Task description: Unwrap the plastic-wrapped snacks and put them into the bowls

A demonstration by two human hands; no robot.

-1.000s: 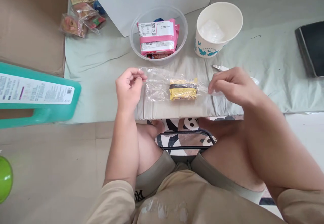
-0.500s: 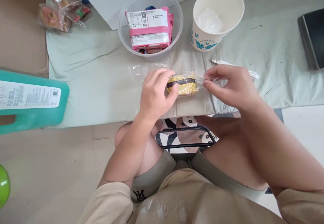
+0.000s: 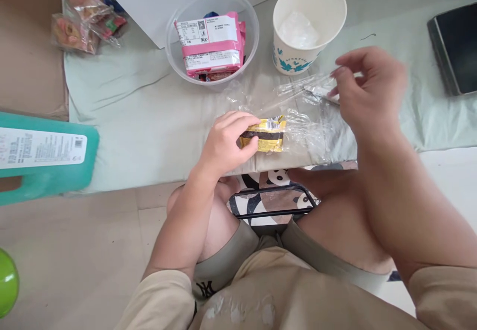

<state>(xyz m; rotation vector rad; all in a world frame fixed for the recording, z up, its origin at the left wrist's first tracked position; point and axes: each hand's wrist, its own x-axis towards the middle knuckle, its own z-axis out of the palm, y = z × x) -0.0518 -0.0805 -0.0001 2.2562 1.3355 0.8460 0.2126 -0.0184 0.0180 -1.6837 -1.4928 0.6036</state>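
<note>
Left hand (image 3: 227, 138) curled over the left end of a small yellow snack packet (image 3: 265, 135) with a dark band, fingers on top, thumb underneath; packet pinned near the front edge of the bench (image 3: 149, 116), which is covered in pale green cloth. The packet sits in a clear plastic wrapper (image 3: 298, 116) that spreads crumpled to the right and rises toward the right hand.

Right hand (image 3: 367, 89) lifted above the cloth, slightly blurred; thumb and forefinger pinch the far end of the wrapper, other fingers loosely curled. The film is stretched between the two hands.

Behind the packet, a clear plastic bowl (image 3: 179, 69) holding pink-and-white packets (image 3: 210, 44). Just right of it, a white paper cup (image 3: 294, 59) with blue leaf print, something clear and crumpled inside. A thin white-handled tool (image 3: 316, 94) lies under the film near the right hand; kind cannot be told.

Far left corner: a heap of small wrapped sweets (image 3: 80, 14). Far right edge: a dark flat device (image 3: 454, 46). Left, a teal container (image 3: 40, 158) with a white label, lying on its side. The person sits with bare knees under the bench edge, on a panda-print seat (image 3: 272, 201).
</note>
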